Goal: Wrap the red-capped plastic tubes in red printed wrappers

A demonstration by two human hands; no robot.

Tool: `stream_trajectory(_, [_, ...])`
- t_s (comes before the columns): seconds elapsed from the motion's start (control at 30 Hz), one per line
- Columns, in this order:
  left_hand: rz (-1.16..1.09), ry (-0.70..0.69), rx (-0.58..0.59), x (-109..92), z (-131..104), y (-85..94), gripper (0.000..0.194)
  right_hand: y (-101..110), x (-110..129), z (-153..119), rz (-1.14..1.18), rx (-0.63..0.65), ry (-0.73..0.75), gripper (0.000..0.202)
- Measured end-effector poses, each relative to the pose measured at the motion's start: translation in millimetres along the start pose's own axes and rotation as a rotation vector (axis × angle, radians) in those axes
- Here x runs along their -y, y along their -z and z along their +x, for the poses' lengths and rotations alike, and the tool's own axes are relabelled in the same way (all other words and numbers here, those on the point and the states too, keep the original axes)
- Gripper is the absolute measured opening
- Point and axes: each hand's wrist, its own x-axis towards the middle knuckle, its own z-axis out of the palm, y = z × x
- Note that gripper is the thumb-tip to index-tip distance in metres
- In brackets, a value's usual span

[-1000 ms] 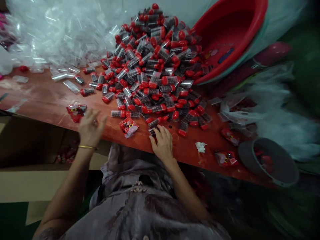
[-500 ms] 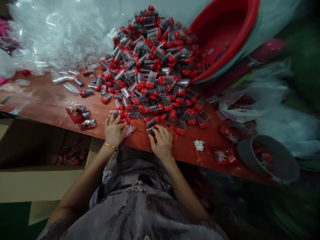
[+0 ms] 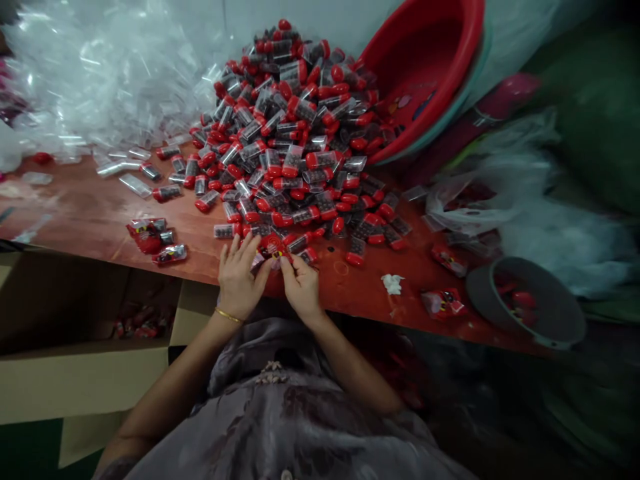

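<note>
Since the earlier frames the two hands have been brought together at the near edge of the tabletop (image 3: 90, 213). The left hand (image 3: 239, 280), which was seen out to the left and then laid on a red printed packet, is now raised beside the right hand (image 3: 300, 287), which was resting flat on a capped tube a moment before. The red packet (image 3: 271, 246) is now held between both hands, just above the tabletop edge and in front of the pile: it is pinched by the fingers (image 3: 289, 263) of the right hand at its right end, while the left fingers are curled loosely against its left end, thumb toward it. Whether a tube is also gripped under the right hand cannot be told.

A large heap of clear tubes with red caps (image 3: 295, 140) is piled on the tabletop, spilling from a red basin (image 3: 430, 73) tipped on its side, whose bowl is seen almost bare. A grey round tub (image 3: 525, 303) at the right edge holds a few red pieces. A cardboard box (image 3: 75, 327) below the tabletop at the left holds red packets at its bottom. Three or so filled packets (image 3: 155, 240) lie on the tabletop to the left, and two more (image 3: 443, 303) to the right. Empty clear sleeves (image 3: 100, 73) are heaped at the far left.

Dark print is seen on the packets, but no wording can be read.
</note>
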Motion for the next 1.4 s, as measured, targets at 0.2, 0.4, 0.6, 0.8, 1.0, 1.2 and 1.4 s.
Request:
stream_trajectory(0.2, [-0.686, 0.494, 0.147, -9.1, -10.4, -16.1, 0.030, 13.1, 0.9, -5.6, 0.074, 0.011, -0.023, 0.024])
stream_trajectory(0.4, [-1.007, 0.850, 0.112, -18.0, -22.2, -18.2, 0.034, 9.7, -3.4, -17.5, -0.036, 0.014, -0.025, 0.038])
stream_trajectory(0.6, [-1.106, 1.009, 0.056, -14.9, -23.5, -5.1, 0.037, 14.4, -5.4, -21.2, -0.172, 0.161, 0.117, 0.027])
stream_trajectory(0.8, [-1.090, 1.020, 0.026, -9.5, -16.8, -2.5, 0.039, 42.8, -21.1, 9.7, -0.777, 0.080, 0.112, 0.034])
stream_trajectory(1.0, [-1.106, 1.062, 0.098, -17.1, -14.7, -3.7, 0.044, 69.8, -40.0, 9.0, -0.850, 0.200, 0.223, 0.033])
stream_trajectory(1.2, [-1.106, 1.054, 0.101, -14.5, -12.7, -0.7, 0.046, 89.9, -35.9, -16.9, -0.902, -0.047, 0.133, 0.049])
stream_trajectory(1.4, [-1.137, 1.047, 0.132, -23.8, -13.5, -6.4, 0.041, 58.4, -22.4, -19.4, -1.037, 0.058, -0.112, 0.050])
